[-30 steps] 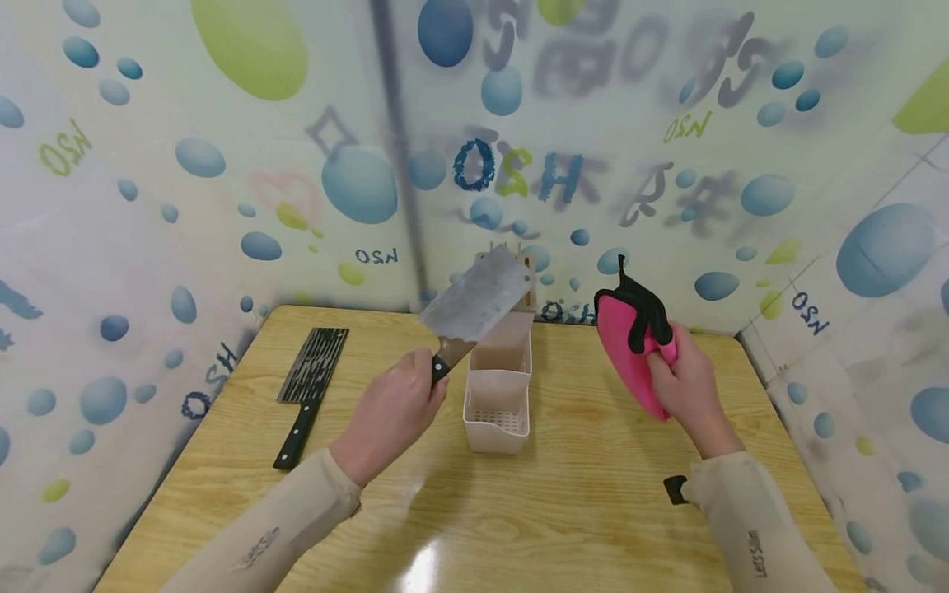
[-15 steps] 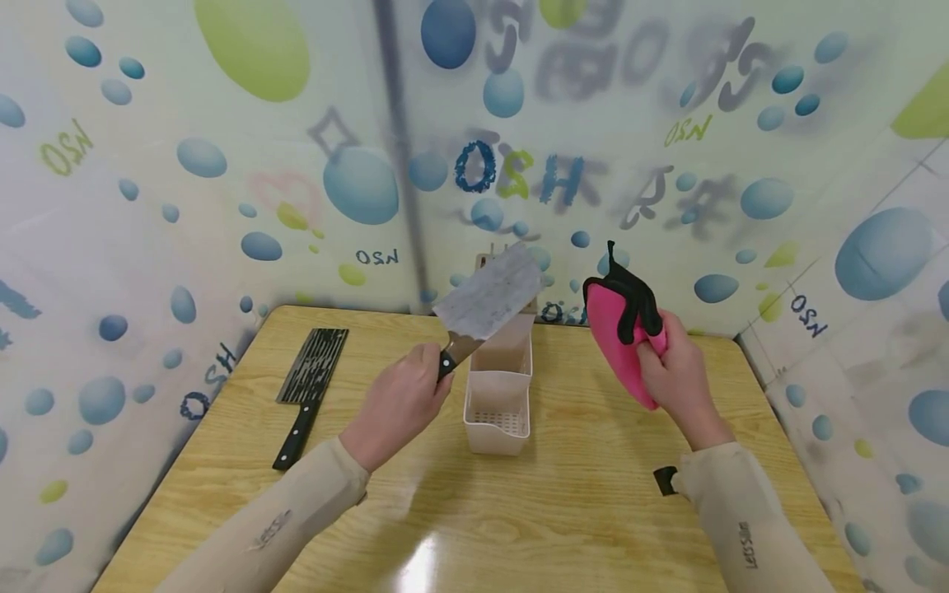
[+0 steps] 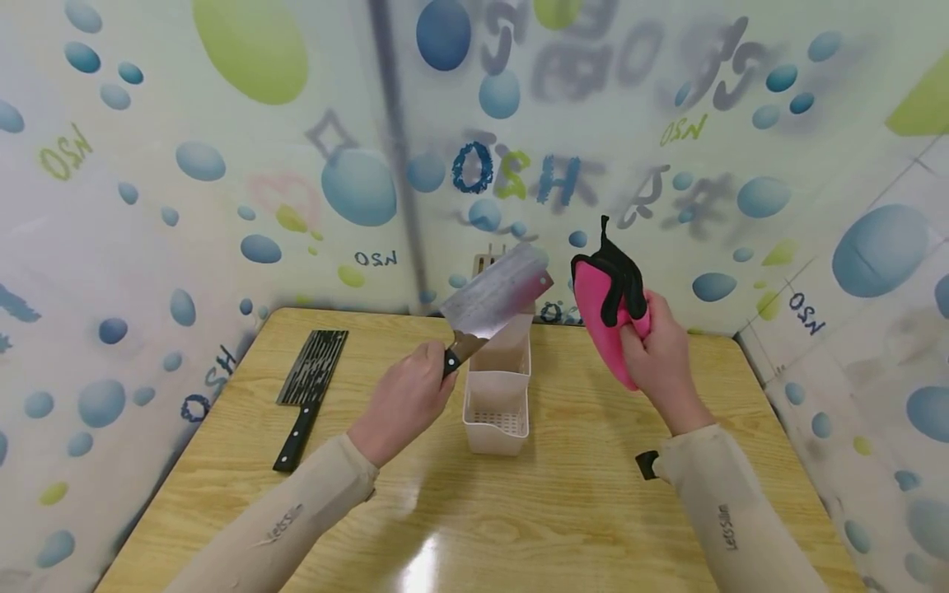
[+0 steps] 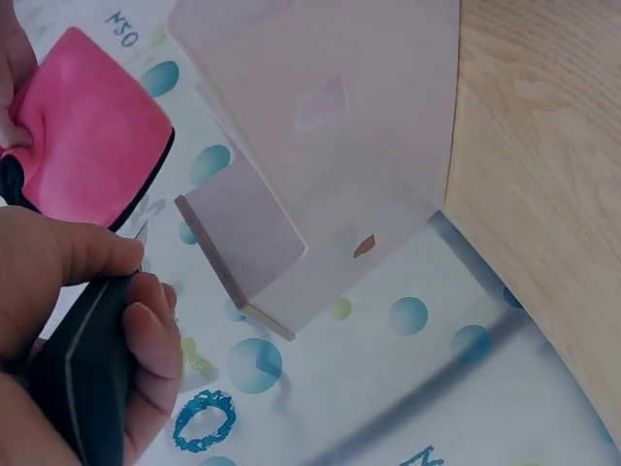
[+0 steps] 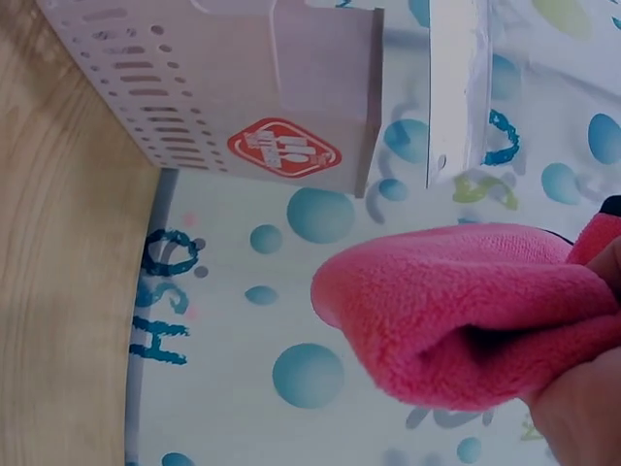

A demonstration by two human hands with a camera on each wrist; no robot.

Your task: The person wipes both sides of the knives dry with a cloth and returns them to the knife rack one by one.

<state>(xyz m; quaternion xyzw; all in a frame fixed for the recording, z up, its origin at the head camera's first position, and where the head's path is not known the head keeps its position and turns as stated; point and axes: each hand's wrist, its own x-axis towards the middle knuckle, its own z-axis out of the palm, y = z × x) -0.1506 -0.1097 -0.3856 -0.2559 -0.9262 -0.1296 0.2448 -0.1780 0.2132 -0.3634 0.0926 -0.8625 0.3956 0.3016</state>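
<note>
My left hand grips the black handle of a cleaver, its broad metal blade raised and tilted up to the right. In the left wrist view, fingers and thumb wrap the handle. My right hand pinches a folded pink cloth with black edging, held up just right of the blade, with a gap between them. A pink tint shows on the blade near its far end. The right wrist view shows the fluffy cloth bunched, and the blade nearly edge-on beyond it.
A pale plastic utensil holder with stepped compartments stands behind the cleaver, near the back wall. On the left of the wooden table lies another knife with a black-striped blade. A black tab shows by the right cuff.
My right hand has brought the cloth leftward and up, nearer the blade. The cleaver has shifted slightly right and its blade has turned a little, now catching light. The other knife stays put.
</note>
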